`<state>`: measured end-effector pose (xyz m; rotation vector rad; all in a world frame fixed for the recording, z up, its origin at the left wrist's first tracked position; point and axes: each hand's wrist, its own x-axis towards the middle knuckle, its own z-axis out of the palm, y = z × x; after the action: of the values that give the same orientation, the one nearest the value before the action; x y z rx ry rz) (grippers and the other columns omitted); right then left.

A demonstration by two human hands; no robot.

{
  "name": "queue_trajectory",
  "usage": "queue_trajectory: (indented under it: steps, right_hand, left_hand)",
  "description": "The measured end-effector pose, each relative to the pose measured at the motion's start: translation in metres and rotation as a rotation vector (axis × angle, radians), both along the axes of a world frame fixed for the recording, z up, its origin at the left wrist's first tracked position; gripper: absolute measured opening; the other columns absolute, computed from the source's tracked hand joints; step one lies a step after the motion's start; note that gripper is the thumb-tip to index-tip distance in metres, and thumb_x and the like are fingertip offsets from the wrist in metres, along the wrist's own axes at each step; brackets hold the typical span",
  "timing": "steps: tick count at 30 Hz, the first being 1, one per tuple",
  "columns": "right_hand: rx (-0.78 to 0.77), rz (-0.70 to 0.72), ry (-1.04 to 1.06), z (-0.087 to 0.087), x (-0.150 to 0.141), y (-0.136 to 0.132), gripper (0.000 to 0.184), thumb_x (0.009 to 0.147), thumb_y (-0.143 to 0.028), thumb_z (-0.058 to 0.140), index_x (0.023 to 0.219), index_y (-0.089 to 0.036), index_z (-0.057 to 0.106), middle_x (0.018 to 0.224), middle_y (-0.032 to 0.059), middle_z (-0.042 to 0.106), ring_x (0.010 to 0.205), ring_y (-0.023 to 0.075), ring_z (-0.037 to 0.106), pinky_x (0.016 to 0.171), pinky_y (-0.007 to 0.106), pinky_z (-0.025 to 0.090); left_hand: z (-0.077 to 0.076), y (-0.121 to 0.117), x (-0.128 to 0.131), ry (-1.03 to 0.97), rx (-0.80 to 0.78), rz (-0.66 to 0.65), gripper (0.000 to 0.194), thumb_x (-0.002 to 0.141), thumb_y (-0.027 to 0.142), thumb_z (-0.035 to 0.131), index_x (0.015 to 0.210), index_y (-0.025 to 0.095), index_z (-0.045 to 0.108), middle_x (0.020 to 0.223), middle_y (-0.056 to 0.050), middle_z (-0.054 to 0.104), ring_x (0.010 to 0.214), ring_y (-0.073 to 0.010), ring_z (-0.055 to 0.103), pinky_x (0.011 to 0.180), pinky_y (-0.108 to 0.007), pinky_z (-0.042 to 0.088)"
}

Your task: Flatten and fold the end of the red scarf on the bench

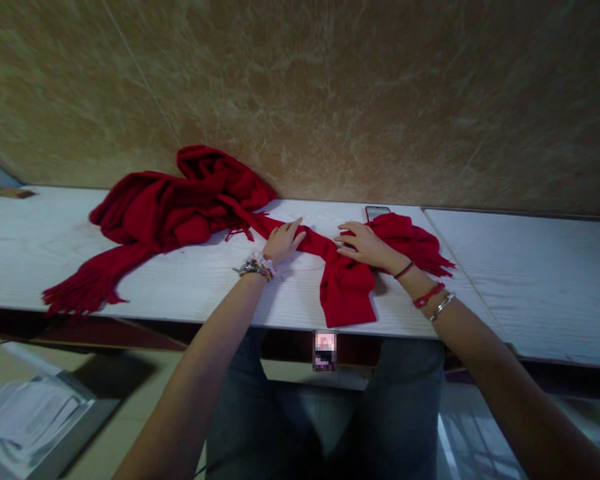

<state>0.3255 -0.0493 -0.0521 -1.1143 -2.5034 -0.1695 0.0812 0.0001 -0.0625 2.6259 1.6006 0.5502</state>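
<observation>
A red scarf [350, 293] lies across the white table in front of me, one flat end hanging toward the near edge. My left hand [283, 241] rests on its narrow stretch, fingers spread. To the right, my right hand [361, 243] lies over the scarf with its fingers apart; a small object under those fingers is too unclear to name. Beyond the right hand is a bunched, fringed red part [410, 241]. On the left sits a large heap of red fabric [180, 207] with a fringed end pointing to the near left. Whether all the red fabric is one piece, I cannot tell.
A phone [377, 213] lies behind the right-hand bunch, near the marbled wall [300, 100]. The white table [540, 287] has a seam on the right. Down at the lower left, a box [75, 427] holds papers. A brown strip lies at the table's far left.
</observation>
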Motion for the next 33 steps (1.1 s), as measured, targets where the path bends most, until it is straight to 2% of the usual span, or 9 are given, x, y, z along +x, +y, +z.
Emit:
queue_trajectory:
  steps: [4, 8, 15, 20, 28, 33]
  right_hand:
    - [0.008, -0.027, 0.005, -0.0019, -0.0003, 0.0006, 0.038, 0.086, -0.038, 0.049, 0.112, -0.014, 0.063, 0.123, 0.0169, 0.052, 0.118, 0.0273, 0.044, 0.099, 0.045, 0.036]
    - [-0.016, -0.042, -0.007, -0.004, -0.0009, 0.0009, 0.039, 0.086, -0.038, 0.05, 0.112, -0.013, 0.063, 0.123, 0.0172, 0.053, 0.118, 0.0274, 0.044, 0.098, 0.045, 0.036]
    - [-0.057, -0.041, 0.014, -0.0042, -0.002, -0.0006, 0.033, 0.086, -0.037, 0.049, 0.105, -0.017, 0.066, 0.122, 0.0159, 0.054, 0.116, 0.0268, 0.046, 0.097, 0.046, 0.036]
    - [-0.045, -0.043, 0.012, -0.0066, -0.0009, 0.0033, 0.034, 0.086, -0.038, 0.048, 0.107, -0.018, 0.066, 0.122, 0.0155, 0.054, 0.116, 0.0278, 0.046, 0.096, 0.048, 0.036]
    - [-0.07, -0.067, -0.026, -0.0041, -0.0007, 0.0045, 0.036, 0.086, -0.038, 0.048, 0.111, -0.017, 0.064, 0.124, 0.0153, 0.052, 0.117, 0.0272, 0.045, 0.097, 0.045, 0.035]
    - [-0.096, -0.047, -0.022, -0.0036, 0.0004, 0.0054, 0.031, 0.086, -0.035, 0.049, 0.099, -0.016, 0.07, 0.122, 0.0151, 0.053, 0.116, 0.027, 0.044, 0.098, 0.045, 0.033]
  left_hand:
    - [-0.0013, -0.0017, 0.0011, 0.092, 0.004, -0.039, 0.047, 0.093, 0.035, 0.034, 0.135, 0.012, 0.037, 0.13, -0.015, 0.049, 0.121, -0.0253, 0.044, 0.1, -0.041, 0.035]
    - [-0.0024, 0.0008, -0.001, 0.092, 0.022, -0.068, 0.047, 0.093, 0.033, 0.033, 0.134, 0.009, 0.038, 0.126, -0.016, 0.052, 0.114, -0.0234, 0.05, 0.097, -0.035, 0.038]
    - [-0.0051, -0.0016, -0.0021, 0.087, 0.048, -0.058, 0.044, 0.093, 0.034, 0.034, 0.13, 0.012, 0.042, 0.126, -0.014, 0.051, 0.114, -0.0223, 0.049, 0.098, -0.036, 0.036]
    - [-0.0048, -0.0025, -0.0033, 0.083, 0.034, -0.061, 0.044, 0.093, 0.034, 0.034, 0.13, 0.012, 0.042, 0.126, -0.013, 0.052, 0.113, -0.0215, 0.049, 0.098, -0.035, 0.036]
    - [-0.0059, -0.0005, -0.0018, 0.083, 0.067, -0.091, 0.044, 0.093, 0.033, 0.034, 0.129, 0.01, 0.044, 0.123, -0.014, 0.053, 0.112, -0.0219, 0.05, 0.097, -0.033, 0.038]
    - [-0.0086, 0.0023, -0.0026, 0.073, 0.079, -0.087, 0.042, 0.092, 0.033, 0.035, 0.127, 0.014, 0.045, 0.122, -0.012, 0.054, 0.11, -0.0205, 0.051, 0.096, -0.033, 0.038]
